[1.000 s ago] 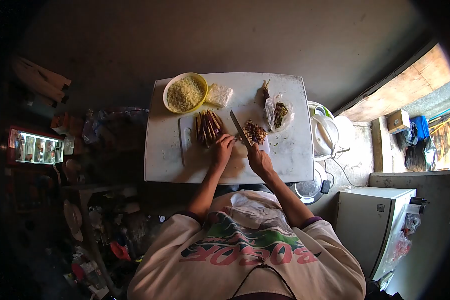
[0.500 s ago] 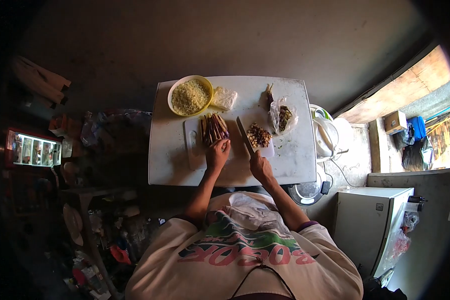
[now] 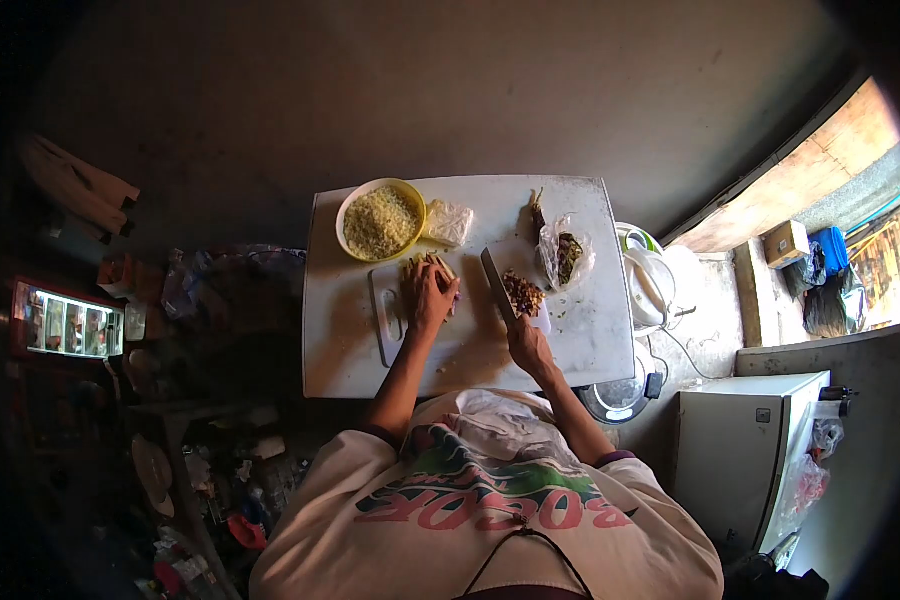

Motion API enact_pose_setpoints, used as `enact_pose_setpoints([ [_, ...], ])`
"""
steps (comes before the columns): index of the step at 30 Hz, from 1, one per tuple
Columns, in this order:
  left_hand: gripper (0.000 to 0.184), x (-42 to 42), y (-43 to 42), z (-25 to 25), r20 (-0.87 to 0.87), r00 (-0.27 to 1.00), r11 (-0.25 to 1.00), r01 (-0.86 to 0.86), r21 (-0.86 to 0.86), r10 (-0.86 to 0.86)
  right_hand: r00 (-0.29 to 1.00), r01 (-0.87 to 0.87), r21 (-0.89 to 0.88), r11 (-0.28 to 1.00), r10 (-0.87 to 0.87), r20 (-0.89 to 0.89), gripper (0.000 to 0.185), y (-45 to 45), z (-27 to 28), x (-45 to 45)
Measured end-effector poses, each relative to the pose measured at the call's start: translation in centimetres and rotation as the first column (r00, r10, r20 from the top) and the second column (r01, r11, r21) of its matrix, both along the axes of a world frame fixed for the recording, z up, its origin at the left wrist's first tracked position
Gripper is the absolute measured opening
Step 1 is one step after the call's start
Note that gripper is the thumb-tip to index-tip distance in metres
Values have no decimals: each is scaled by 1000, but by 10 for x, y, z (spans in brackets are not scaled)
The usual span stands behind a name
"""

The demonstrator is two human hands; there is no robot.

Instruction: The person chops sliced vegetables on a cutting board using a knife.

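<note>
My left hand (image 3: 433,299) is bent over a bunch of cut eggplant strips (image 3: 447,266), fingers closed around them and hiding most of the bunch. The strips lie on a white cutting board (image 3: 379,322) with a handle slot at its left. In my right hand (image 3: 528,347) is a large knife (image 3: 496,283), its blade pointing away from me and apart from the strips. Just right of the blade sits a heap of small chopped eggplant pieces (image 3: 524,294) on the board.
A yellow bowl (image 3: 422,208) of pale shredded food stands at the table's (image 3: 350,372) back left, beside a white wrapped packet (image 3: 450,223). At the right lie a whole eggplant (image 3: 538,213) and a clear plastic bag (image 3: 584,262) with dark contents. Beyond the right edge stands a white appliance (image 3: 653,285).
My left hand has moved from the near end of the strips to over them, covering the bunch. The knife has stayed beside the chopped heap. The whole view has shifted slightly.
</note>
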State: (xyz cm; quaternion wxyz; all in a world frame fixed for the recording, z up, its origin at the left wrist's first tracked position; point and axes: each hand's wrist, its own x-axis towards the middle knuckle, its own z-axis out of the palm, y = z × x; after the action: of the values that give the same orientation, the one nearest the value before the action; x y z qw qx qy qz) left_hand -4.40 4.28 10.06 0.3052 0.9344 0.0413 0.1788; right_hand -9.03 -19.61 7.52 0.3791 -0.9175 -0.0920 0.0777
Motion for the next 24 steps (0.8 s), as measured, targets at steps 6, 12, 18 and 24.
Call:
enact_pose_setpoints([
  [6,47,8,-1,-8,42,994,975,-103,196,97,994,19,-32,999,-22,-110,21,4,10,13],
  [12,36,5,10,-9,-131,990,999,-54,7,54,991,29,-15,999,-30,-130,20,3,3,8],
  [18,23,4,13,-10,-161,987,998,-22,-63,11,997,-14,0,1000,14,-69,21,1,7,8],
  [24,22,3,17,17,-151,988,989,-51,-140,29,1000,-25,28,999,25,-4,18,-4,-6,4],
])
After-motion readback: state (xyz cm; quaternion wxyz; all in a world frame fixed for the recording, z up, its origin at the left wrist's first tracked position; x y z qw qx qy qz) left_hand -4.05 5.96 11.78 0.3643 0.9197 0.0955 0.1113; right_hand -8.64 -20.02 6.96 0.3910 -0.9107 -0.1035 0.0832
